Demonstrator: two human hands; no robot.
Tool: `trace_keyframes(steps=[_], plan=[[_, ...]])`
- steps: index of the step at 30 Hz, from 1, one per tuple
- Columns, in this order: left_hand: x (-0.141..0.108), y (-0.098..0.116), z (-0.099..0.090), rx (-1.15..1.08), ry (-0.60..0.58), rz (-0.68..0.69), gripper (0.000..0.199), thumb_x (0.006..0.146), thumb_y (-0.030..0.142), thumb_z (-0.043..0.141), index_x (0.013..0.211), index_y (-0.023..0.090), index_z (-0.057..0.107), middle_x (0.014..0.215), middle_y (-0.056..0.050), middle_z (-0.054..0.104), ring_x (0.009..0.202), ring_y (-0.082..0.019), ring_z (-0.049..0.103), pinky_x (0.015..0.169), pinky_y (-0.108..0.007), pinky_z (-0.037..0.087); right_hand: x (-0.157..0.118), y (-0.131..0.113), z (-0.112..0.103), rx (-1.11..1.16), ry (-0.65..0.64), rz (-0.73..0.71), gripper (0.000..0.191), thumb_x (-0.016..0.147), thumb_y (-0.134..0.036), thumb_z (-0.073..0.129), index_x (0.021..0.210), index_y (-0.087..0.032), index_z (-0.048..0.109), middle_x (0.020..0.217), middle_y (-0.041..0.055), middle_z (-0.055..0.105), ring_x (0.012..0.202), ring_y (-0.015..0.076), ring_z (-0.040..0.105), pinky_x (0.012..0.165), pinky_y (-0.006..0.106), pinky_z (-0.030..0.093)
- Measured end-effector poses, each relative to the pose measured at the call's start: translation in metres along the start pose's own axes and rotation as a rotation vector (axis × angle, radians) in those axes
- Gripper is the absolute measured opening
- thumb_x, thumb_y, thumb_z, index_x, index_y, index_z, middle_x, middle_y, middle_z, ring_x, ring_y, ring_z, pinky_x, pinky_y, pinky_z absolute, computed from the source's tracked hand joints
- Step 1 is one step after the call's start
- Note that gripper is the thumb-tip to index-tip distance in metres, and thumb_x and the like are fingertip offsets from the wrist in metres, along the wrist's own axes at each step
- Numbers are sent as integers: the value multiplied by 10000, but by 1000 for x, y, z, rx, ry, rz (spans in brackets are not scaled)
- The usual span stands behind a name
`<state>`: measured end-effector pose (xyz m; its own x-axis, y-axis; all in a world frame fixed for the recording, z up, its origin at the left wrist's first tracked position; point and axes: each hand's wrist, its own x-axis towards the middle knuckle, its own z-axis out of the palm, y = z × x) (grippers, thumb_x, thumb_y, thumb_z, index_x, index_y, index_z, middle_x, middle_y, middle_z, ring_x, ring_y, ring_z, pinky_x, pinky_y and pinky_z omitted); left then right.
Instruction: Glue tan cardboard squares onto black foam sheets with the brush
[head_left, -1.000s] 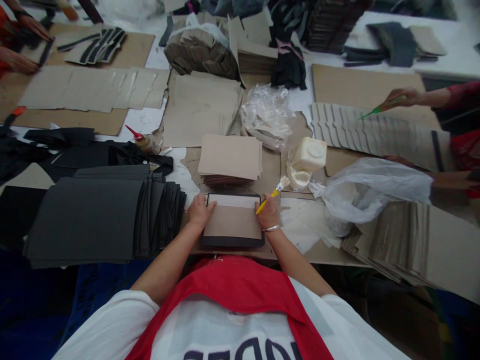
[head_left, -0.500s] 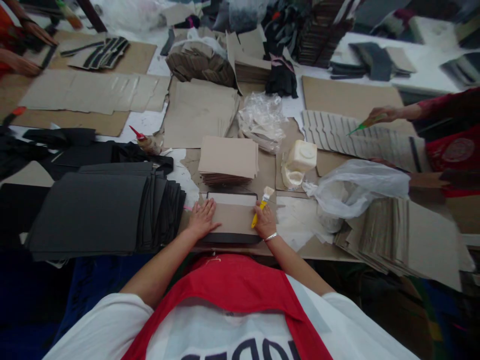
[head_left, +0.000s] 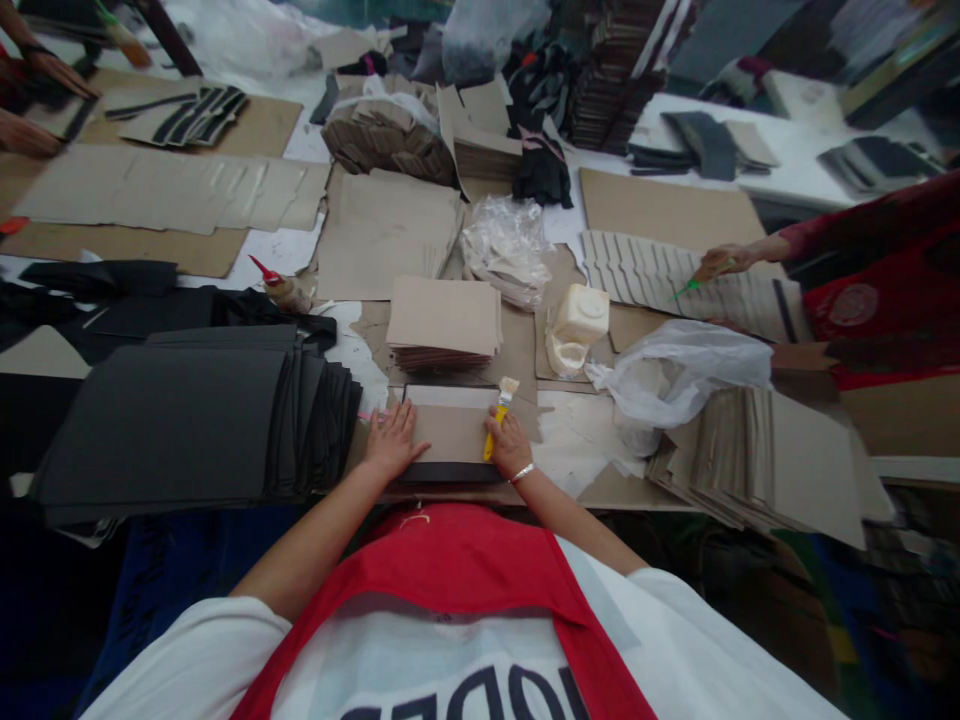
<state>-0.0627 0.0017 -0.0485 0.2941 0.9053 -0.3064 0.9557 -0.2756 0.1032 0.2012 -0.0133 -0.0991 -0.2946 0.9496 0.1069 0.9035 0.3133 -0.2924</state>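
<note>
A tan board [head_left: 454, 433] lies on a dark sheet [head_left: 450, 472] in front of me, with a pale strip showing along its far edge. My left hand [head_left: 392, 440] rests on the board's left side, fingers spread, holding nothing. At the right edge is my right hand [head_left: 510, 445], its fingers closed round a yellow-handled brush [head_left: 495, 425] whose pale bristles point away from me. A pile of tan boards [head_left: 444, 320] stands just beyond the dark sheet.
Dark sheets [head_left: 165, 420] are stacked at the left, tan boards [head_left: 810, 450] at the right. A white glue container [head_left: 585, 312], a plastic bag [head_left: 690, 370] and a red-tipped bottle [head_left: 281, 288] stand around. A co-worker's hand [head_left: 727, 262] works at the right.
The whole view has shifted, so the table things appear further left. Both my hands keep their places on the board, and the brush stays in my right hand.
</note>
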Motion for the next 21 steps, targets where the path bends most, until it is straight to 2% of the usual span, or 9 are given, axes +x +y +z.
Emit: trace_keyframes(steps=[3,7,10,12,14,16,18,20,21], plan=[[-1,-1,-2,-9,-3,-49,681,881,495,409,1433,107,323,1508,-184,267,1407,-303,202,1116,-567,87,-17,21,-14,-72,39,74,352,792,-58,427,1093,-130,594,1248,162,584,1157,247,507,1025,453,359],[-13,-3,-9,-28,93,-60,508,874,352,481,1312,94,487,1395,-204,451,1311,-305,382,1056,-478,298,-11,7,-18,-76,95,24,369,790,-50,412,1106,-137,582,1250,151,584,1166,237,495,1027,432,356],[-40,-7,-25,-65,158,44,247,890,237,459,994,130,655,997,-136,680,940,-218,623,807,-316,460,2,-14,-15,-35,105,-155,365,799,-61,412,1111,-153,579,1235,135,596,1148,222,510,1018,399,368],[-63,-13,-43,-84,271,106,251,907,261,449,788,166,649,752,-61,669,711,-156,617,648,-257,438,6,-18,-14,-45,116,-241,352,799,-70,415,1090,-167,587,1132,126,642,1076,225,550,982,398,396],[-87,-25,-67,-90,453,103,303,907,308,472,660,183,597,634,-18,618,608,-119,572,585,-234,397,6,-8,-14,-73,125,-249,372,781,-72,424,1106,-169,577,1066,126,655,1029,237,570,938,412,422],[-108,-49,-94,-84,644,-14,345,904,339,482,603,189,558,581,-2,575,571,-105,539,588,-227,386,4,10,-17,-120,160,-182,390,748,-70,435,1106,-148,570,899,118,659,905,240,598,839,396,463],[-125,-84,-121,-47,790,-242,319,902,361,479,656,188,586,627,-18,590,630,-125,557,654,-239,409,2,27,-23,-141,182,-170,362,733,-81,439,1064,-134,575,755,96,626,752,230,593,727,370,478],[-135,-127,-142,15,828,-515,270,877,400,506,889,164,638,855,-87,652,846,-193,597,790,-294,432,3,35,-31,-131,220,-156,335,740,-100,442,1045,-137,577,711,88,604,675,224,578,655,359,472],[-138,-149,-150,34,789,-639,365,845,436,543,1042,139,617,1033,-137,640,990,-242,577,859,-333,424,4,33,-35,-119,245,-151,323,751,-114,444,1043,-142,577,707,89,601,650,223,574,629,358,466]])
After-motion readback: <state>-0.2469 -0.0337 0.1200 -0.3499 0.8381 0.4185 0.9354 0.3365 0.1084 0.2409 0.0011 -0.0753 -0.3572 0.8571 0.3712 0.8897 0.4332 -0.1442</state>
